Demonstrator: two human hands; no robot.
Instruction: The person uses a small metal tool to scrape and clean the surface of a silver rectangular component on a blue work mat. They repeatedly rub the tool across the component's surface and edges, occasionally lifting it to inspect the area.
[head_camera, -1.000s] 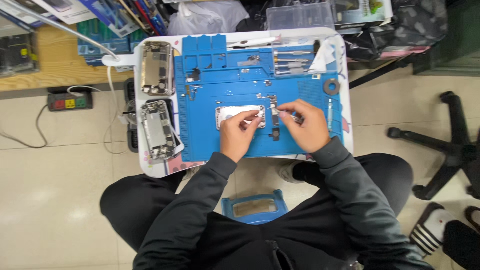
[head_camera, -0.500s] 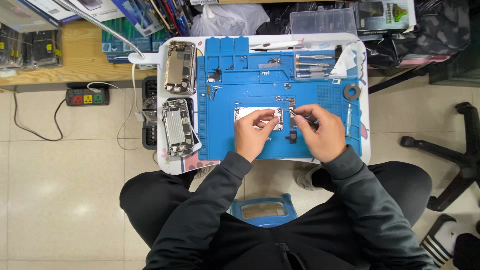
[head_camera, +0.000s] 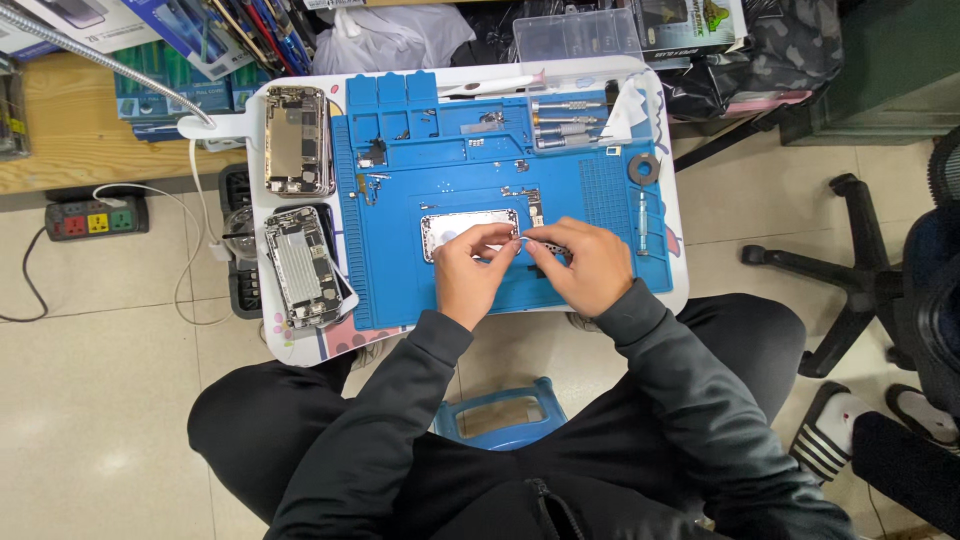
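Pinching a tiny part between fingertips of both hands, left hand and right hand meeting just over the silver phone shell; too small to tell what the part is. Resting wrists on the blue mat, seemingly for steadiness. Keeping screws and tools near, along the mat's far trays. Lying aside at the tabletop's left: two opened phones.

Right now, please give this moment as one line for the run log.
left hand: on silver phone shell | right hand: pinching small part, unclear | surface: blue work mat | beside mat: two opened phones
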